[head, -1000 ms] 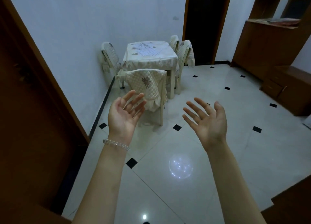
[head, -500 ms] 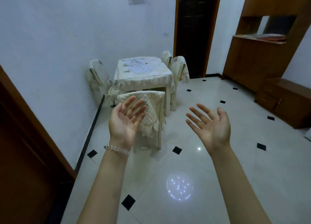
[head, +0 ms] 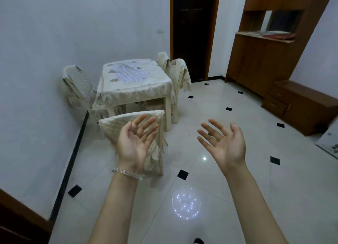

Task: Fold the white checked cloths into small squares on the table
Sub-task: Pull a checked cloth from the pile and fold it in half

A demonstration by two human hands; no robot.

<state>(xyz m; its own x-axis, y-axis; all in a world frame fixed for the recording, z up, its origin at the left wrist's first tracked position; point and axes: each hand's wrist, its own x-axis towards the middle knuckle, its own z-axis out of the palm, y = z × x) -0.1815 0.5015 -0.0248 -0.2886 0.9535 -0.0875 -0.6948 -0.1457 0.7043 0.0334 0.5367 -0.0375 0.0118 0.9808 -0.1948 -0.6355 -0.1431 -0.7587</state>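
A white checked cloth (head: 130, 74) lies spread on the small table (head: 135, 90), which stands against the left wall under a cream tablecloth. Both of my arms are stretched out in front of me, well short of the table. My left hand (head: 134, 143), with a clear bead bracelet at the wrist, is palm up with fingers spread and holds nothing. My right hand (head: 224, 143) is also palm up, fingers apart, and empty.
Chairs with cream quilted covers ring the table: one near me (head: 128, 123), one at the left wall (head: 78, 82), two at the far right (head: 178, 73). A dark doorway (head: 192, 33) is behind. Wooden cabinets (head: 265, 51) and a low drawer unit (head: 301, 104) line the right wall.
The view has lifted and drawn nearer to the table, so the door frame at the left has slid out of sight. Both hands stay open, palms up.
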